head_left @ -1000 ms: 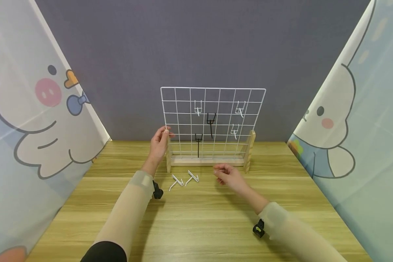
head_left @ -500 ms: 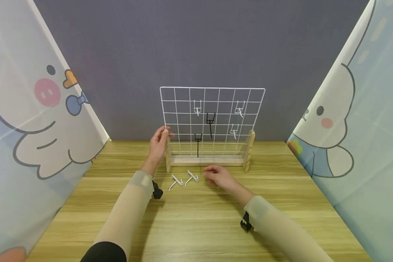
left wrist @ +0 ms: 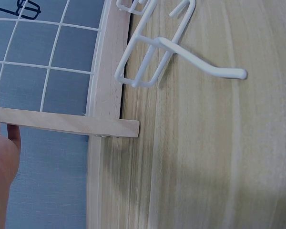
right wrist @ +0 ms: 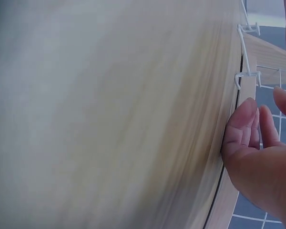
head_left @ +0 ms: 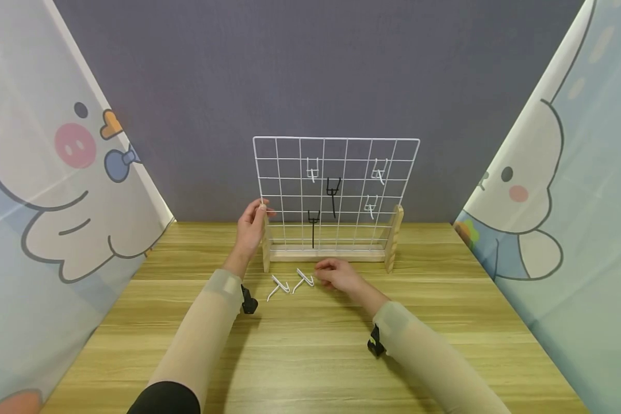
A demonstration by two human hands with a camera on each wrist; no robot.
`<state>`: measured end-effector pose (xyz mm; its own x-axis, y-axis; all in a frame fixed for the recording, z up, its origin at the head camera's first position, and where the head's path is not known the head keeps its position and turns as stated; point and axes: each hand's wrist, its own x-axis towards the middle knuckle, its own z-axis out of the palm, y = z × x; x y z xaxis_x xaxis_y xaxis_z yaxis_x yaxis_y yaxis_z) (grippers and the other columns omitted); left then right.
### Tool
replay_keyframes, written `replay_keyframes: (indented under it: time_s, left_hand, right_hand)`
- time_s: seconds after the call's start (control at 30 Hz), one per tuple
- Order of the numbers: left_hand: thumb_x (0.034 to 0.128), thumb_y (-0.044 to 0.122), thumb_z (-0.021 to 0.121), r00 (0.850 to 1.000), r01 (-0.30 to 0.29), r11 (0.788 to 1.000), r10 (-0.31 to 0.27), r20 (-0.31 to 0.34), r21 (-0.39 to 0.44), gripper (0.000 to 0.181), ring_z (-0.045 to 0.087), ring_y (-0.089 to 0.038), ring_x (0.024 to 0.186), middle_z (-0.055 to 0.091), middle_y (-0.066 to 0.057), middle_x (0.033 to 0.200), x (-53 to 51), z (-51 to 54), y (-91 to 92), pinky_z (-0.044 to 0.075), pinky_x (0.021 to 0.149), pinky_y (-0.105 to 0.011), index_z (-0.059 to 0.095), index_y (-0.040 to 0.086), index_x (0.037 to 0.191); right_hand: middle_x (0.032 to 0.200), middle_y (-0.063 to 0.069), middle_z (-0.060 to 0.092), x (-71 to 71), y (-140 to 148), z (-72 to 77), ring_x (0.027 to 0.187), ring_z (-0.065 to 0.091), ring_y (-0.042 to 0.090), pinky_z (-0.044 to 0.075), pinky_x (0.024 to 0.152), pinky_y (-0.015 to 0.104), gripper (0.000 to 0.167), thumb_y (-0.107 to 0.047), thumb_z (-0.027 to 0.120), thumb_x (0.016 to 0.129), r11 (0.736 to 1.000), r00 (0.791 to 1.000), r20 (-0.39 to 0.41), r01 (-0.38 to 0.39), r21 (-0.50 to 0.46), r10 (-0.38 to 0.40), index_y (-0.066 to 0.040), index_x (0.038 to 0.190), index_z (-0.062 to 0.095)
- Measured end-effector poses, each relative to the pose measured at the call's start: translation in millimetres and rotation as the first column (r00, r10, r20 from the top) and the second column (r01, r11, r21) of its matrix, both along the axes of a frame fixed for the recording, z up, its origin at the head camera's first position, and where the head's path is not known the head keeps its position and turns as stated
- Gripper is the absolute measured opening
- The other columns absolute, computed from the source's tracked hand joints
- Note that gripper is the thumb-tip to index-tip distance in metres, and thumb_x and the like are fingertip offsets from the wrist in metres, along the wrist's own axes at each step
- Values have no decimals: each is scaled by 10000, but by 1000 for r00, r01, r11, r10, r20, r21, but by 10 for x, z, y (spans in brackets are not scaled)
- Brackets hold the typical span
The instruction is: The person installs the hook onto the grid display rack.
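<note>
A white wire grid rack stands upright in a light wooden base. My left hand grips its left wooden post, with fingertips showing behind the wires. Two white wire hooks lie on the table before the base: a left hook and a right hook. My right hand hovers just right of the right hook, fingers loosely bent and holding nothing. In the right wrist view a small gap shows between its fingertips and the nearer white hook.
On the grid hang three white hooks, among them an upper right hook, and two black hooks, a higher one and a lower one. A wood-grain table lies below, with a grey backdrop behind and cartoon-printed cloths at both sides.
My right hand has moved left along the front of the base, toward the right loose hook. The left hand, the rack and the hooks stay where they were.
</note>
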<state>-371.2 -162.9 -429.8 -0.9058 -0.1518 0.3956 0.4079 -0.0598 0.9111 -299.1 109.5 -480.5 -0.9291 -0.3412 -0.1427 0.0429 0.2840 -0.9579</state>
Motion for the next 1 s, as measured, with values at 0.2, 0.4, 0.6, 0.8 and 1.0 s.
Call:
replay_keyframes:
  time_s: [0.2,0.4,0.6,0.8,1.0]
  left_hand:
    - [1178,211,520,1000,-1,1000,1,7,6,357,729,-203,1088,762,-195,1165,-11,2,2,423,732,-240,607,-42,1414]
    - [1174,195,528,1000,-4,1000,4,2,27,286,727,-242,1066,774,-179,1125,-8,7,15,368,649,-219,649,10,1357]
    - [1171,196,538,1000,0,999,0,0,33,184,709,-140,943,787,-55,1054,6,8,15,339,597,-204,706,193,1246]
    - [1173,216,538,1000,17,999,-16,-8,32,176,684,-41,874,785,-93,1085,0,6,-6,318,555,-189,700,231,1242]
    - [1175,242,534,1000,14,1000,-14,11,3,188,559,-53,717,777,-24,1063,4,-2,-10,319,553,-181,700,233,1262]
  right_hand:
    - [1002,67,711,-32,-13,-21,862,640,168,564,754,283,384,-152,754,1026,999,999,-11,-42,19,42,56,1341,680]
    - [991,35,683,-42,-22,-64,818,580,144,507,703,254,363,-104,775,1004,994,994,-24,-105,25,106,62,1313,684]
    - [1061,69,712,-39,-12,-81,848,594,149,508,722,270,343,-140,811,988,990,991,-57,-119,76,124,5,1287,725]
    - [1066,63,709,-15,-33,-49,865,590,146,502,715,255,324,-136,821,976,989,991,-72,-107,105,115,-21,1269,746]
    - [1060,55,694,12,-43,-33,866,573,147,492,721,263,297,-120,805,988,990,992,-67,-99,101,106,-12,1259,752]
